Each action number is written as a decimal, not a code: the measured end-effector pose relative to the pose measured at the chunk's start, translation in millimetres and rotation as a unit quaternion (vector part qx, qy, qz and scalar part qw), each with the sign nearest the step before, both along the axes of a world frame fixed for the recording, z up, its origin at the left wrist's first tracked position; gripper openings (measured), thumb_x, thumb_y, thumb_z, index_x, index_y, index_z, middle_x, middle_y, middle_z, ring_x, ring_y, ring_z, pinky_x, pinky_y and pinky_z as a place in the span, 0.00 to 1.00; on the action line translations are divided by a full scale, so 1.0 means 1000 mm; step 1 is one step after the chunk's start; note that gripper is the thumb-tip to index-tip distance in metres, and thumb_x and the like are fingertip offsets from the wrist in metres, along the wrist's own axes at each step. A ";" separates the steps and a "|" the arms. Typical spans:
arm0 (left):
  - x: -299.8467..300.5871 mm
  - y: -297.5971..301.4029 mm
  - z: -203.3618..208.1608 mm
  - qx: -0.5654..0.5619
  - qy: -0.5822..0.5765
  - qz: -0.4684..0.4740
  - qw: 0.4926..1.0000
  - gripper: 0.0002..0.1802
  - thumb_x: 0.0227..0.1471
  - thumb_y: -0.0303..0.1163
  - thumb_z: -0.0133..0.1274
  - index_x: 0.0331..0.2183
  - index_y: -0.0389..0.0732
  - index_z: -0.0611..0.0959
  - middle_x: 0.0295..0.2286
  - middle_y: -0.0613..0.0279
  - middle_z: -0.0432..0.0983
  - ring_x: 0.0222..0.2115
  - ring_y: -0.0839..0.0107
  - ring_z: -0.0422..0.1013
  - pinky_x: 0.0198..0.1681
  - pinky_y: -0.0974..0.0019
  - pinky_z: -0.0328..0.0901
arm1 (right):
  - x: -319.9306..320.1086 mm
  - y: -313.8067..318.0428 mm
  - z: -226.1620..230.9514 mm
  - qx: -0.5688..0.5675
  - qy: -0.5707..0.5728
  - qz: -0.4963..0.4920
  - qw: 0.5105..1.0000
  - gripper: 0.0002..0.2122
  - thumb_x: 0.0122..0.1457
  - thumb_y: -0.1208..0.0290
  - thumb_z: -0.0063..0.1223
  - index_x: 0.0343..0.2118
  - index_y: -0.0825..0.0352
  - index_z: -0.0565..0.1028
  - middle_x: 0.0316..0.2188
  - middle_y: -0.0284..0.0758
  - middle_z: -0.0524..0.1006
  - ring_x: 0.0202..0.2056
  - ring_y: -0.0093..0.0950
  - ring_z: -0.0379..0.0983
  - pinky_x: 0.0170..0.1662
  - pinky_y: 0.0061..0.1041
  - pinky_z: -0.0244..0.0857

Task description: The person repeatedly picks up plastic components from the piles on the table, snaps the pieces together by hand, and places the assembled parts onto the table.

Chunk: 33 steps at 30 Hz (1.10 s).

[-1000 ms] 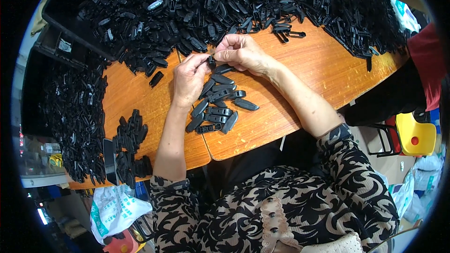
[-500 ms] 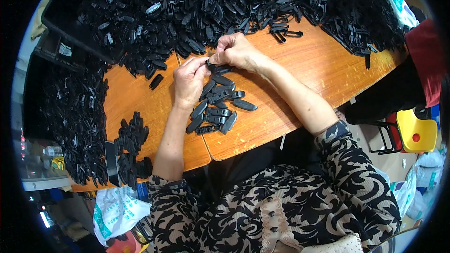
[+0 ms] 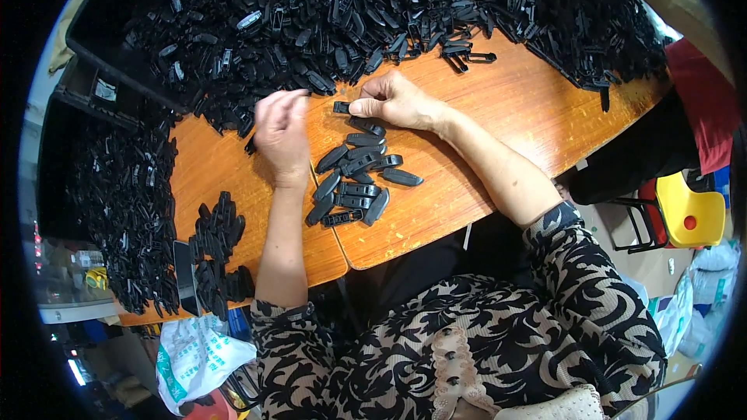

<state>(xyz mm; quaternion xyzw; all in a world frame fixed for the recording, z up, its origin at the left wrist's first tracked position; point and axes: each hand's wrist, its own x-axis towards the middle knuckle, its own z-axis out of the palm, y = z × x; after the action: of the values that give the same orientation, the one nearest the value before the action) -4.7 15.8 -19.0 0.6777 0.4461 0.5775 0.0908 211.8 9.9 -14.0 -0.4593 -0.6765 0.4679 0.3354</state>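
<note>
Our right hand (image 3: 393, 99) pinches a small matte black plastic clip (image 3: 342, 107) over the glossy wooden table (image 3: 506, 109). Our left hand (image 3: 282, 134) hangs loosely curled, empty, beside a row of oblong clips (image 3: 356, 179).

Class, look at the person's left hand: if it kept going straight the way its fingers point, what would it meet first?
The left hand points up toward the far side of the table, so it would probably first meet the big heap of black plastic clips just beyond its fingertips; its height above the table is unclear.
</note>
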 end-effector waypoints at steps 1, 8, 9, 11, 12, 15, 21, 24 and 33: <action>-0.009 0.001 0.001 -0.015 -0.024 0.048 0.998 0.06 0.50 0.23 0.59 0.34 0.40 0.87 0.36 0.65 0.76 0.33 0.75 0.72 0.35 0.73 0.68 | -0.003 -0.002 0.000 0.001 0.000 0.001 1.000 0.18 0.58 0.55 0.61 0.28 0.70 0.80 0.21 0.35 0.77 0.28 0.23 0.73 0.32 0.30 0.66; -0.088 0.002 0.033 -0.231 0.230 0.190 0.926 0.18 0.49 0.45 0.61 0.32 0.38 0.86 0.29 0.50 0.79 0.31 0.53 0.75 0.35 0.55 0.67 | 0.004 -0.011 0.015 0.116 -0.184 0.004 0.976 0.24 0.56 0.45 0.56 0.26 0.68 0.80 0.24 0.47 0.78 0.31 0.46 0.77 0.37 0.42 0.69; -0.084 0.000 0.038 -0.267 0.278 0.189 0.903 0.19 0.47 0.45 0.62 0.32 0.38 0.86 0.29 0.50 0.80 0.32 0.52 0.75 0.37 0.54 0.67 | 0.014 -0.010 0.016 0.136 -0.167 -0.021 0.976 0.24 0.58 0.46 0.54 0.25 0.68 0.80 0.23 0.48 0.77 0.31 0.47 0.76 0.36 0.42 0.69; -0.079 -0.004 0.040 -0.273 0.327 0.181 0.886 0.18 0.46 0.42 0.63 0.32 0.35 0.85 0.29 0.49 0.80 0.32 0.52 0.75 0.38 0.54 0.67 | 0.028 -0.001 0.020 0.223 -0.289 -0.135 0.921 0.21 0.61 0.51 0.52 0.25 0.66 0.80 0.22 0.46 0.78 0.29 0.45 0.78 0.33 0.42 0.71; -0.084 -0.008 0.038 -0.282 0.317 0.168 0.890 0.17 0.46 0.40 0.63 0.32 0.34 0.85 0.28 0.49 0.79 0.32 0.52 0.75 0.38 0.55 0.67 | 0.030 0.002 0.024 0.228 -0.353 -0.212 0.882 0.19 0.61 0.54 0.52 0.24 0.66 0.78 0.21 0.43 0.79 0.27 0.41 0.79 0.31 0.40 0.72; -0.075 -0.008 0.034 -0.227 0.354 0.137 0.897 0.15 0.47 0.36 0.63 0.33 0.34 0.85 0.29 0.49 0.80 0.31 0.57 0.76 0.38 0.59 0.68 | 0.065 0.014 0.015 0.245 -0.451 -0.319 0.796 0.10 0.57 0.64 0.54 0.28 0.67 0.77 0.27 0.43 0.80 0.30 0.39 0.79 0.32 0.40 0.73; -0.020 -0.001 0.007 -0.188 0.095 -0.067 0.975 0.11 0.49 0.27 0.62 0.36 0.33 0.83 0.30 0.59 0.79 0.29 0.73 0.75 0.33 0.70 0.69 | 0.063 0.008 0.010 0.270 -0.488 -0.289 0.778 0.07 0.48 0.77 0.56 0.31 0.70 0.74 0.29 0.44 0.79 0.32 0.39 0.79 0.33 0.37 0.74; -0.008 -0.005 -0.004 -0.220 0.001 -0.142 0.965 0.11 0.53 0.23 0.59 0.41 0.34 0.82 0.33 0.62 0.81 0.34 0.79 0.75 0.36 0.74 0.70 | 0.046 0.004 0.012 0.272 -0.462 -0.234 0.811 0.09 0.49 0.74 0.56 0.32 0.71 0.73 0.30 0.46 0.78 0.33 0.41 0.79 0.35 0.39 0.73; -0.002 -0.004 -0.009 -0.220 -0.037 -0.196 0.955 0.12 0.56 0.20 0.52 0.44 0.35 0.81 0.35 0.65 0.80 0.34 0.79 0.74 0.38 0.74 0.69 | 0.027 0.009 0.013 0.157 -0.053 -0.147 0.975 0.10 0.57 0.72 0.50 0.38 0.72 0.75 0.26 0.42 0.77 0.28 0.34 0.77 0.30 0.33 0.69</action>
<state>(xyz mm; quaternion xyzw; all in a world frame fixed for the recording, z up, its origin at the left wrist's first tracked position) -6.6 12.0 -28.5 0.6931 0.4172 0.4604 0.3654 238.3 18.6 -1.4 -0.5193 -0.6833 0.2771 0.4320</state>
